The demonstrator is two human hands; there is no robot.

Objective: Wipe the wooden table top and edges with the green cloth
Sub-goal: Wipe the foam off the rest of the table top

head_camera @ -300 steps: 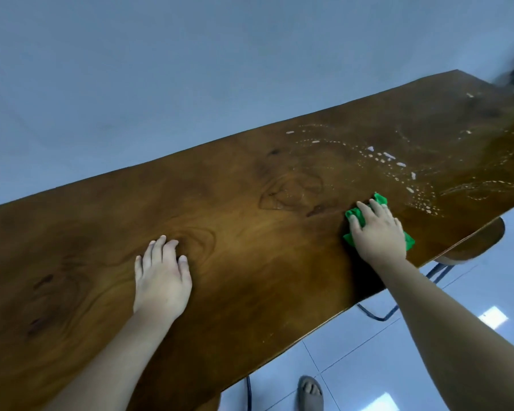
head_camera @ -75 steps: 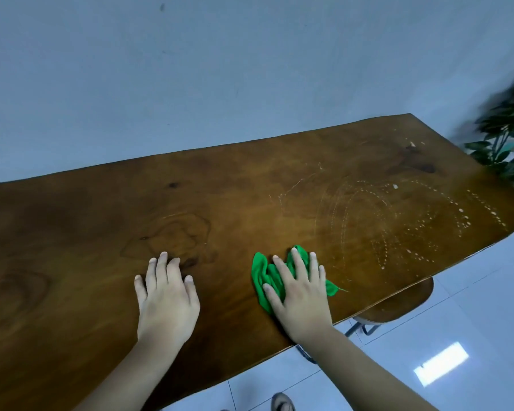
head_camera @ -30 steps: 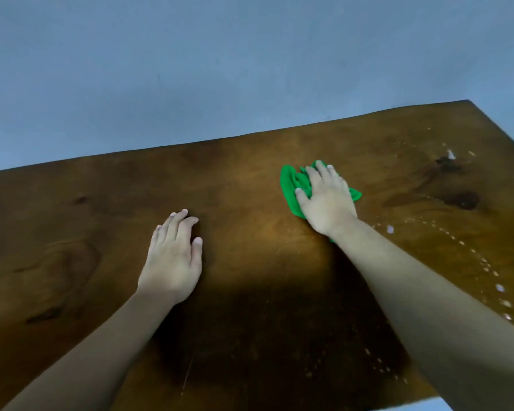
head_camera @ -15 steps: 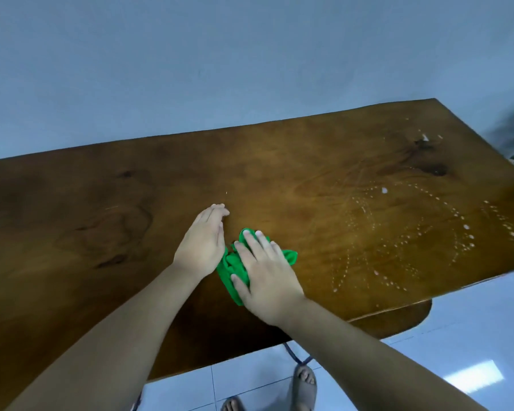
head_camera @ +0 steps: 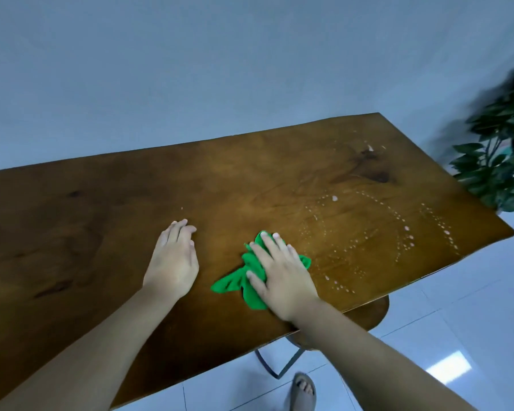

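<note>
A long brown wooden table top (head_camera: 250, 179) fills the middle of the view. My right hand (head_camera: 282, 275) lies flat on a crumpled green cloth (head_camera: 235, 281) near the table's front edge, pressing it onto the wood. My left hand (head_camera: 174, 259) rests flat on the bare wood just left of the cloth, fingers together, holding nothing. White droplets in curved trails (head_camera: 398, 229) dot the right part of the top.
A pale wall stands behind the table. A leafy green plant (head_camera: 502, 161) is off the table's right end. Below the front edge show a stool seat (head_camera: 368, 312) with a metal frame, white floor tiles and my sandalled foot (head_camera: 303, 391).
Over the last half second my right hand slid the cloth to the right, away from my left hand. A second ago the cloth was farther back on the table.
</note>
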